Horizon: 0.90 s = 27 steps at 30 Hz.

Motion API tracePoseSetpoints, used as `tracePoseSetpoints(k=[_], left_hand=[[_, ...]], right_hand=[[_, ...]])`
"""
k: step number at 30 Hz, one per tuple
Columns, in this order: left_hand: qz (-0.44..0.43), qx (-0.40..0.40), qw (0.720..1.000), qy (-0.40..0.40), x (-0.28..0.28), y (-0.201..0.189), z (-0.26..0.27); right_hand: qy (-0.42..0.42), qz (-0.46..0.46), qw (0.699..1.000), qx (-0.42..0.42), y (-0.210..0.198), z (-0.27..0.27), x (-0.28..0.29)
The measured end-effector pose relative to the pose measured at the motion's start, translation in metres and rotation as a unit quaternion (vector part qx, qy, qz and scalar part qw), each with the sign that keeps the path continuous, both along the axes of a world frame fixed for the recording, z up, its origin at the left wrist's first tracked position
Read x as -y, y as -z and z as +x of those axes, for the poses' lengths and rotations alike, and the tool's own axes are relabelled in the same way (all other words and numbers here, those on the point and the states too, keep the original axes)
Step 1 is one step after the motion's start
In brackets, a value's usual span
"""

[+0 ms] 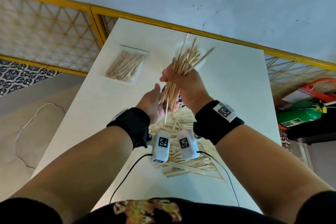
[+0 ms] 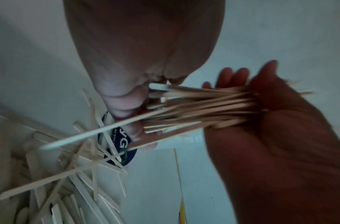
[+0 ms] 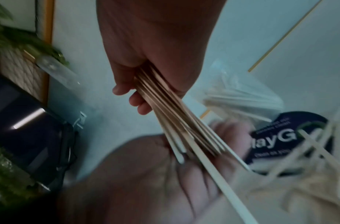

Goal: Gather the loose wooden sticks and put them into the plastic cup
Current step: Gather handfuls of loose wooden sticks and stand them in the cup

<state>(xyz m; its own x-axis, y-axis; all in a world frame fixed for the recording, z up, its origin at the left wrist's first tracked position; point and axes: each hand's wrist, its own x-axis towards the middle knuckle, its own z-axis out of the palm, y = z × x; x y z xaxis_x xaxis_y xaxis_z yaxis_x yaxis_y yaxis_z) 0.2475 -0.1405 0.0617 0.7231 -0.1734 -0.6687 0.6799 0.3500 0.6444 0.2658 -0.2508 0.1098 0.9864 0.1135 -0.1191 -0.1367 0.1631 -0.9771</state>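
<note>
My right hand (image 1: 175, 78) grips a thick bundle of wooden sticks (image 1: 181, 67), held tilted above the white table (image 1: 236, 96). Just below, my left hand (image 1: 154, 100) is open, and the bundle's lower ends touch its palm. In the right wrist view the right hand (image 3: 138, 91) curls round the bundle (image 3: 175, 121) over the flat left palm (image 3: 165, 174). One stick (image 2: 84, 136) hangs lower than the others. Many loose sticks (image 1: 187, 162) lie heaped on the table under my wrists. The clear plastic cup (image 1: 204, 63) shows faintly behind the bundle's top, mostly hidden.
A clear bag of sticks (image 1: 125, 65) lies at the table's far left. A dark blue round label (image 3: 284, 136) lies on the table under the sticks. A yellow mesh fence (image 1: 54, 29) runs behind the table, and a green extinguisher (image 1: 300, 114) lies at the right.
</note>
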Motion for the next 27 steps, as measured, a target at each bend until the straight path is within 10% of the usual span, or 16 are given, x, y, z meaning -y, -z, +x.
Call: tracePoseSetpoints(k=[16, 27], left_hand=[[0.055, 0.0, 0.995, 0.084, 0.003, 0.017, 0.004], [0.149, 0.049, 0.977, 0.146, -0.022, 0.046, 0.008]], right_hand=[[0.089, -0.079, 0.992, -0.049, 0.021, -0.005, -0.004], [0.236, -0.049, 0.945, 0.22, -0.083, 0.096, 0.046]])
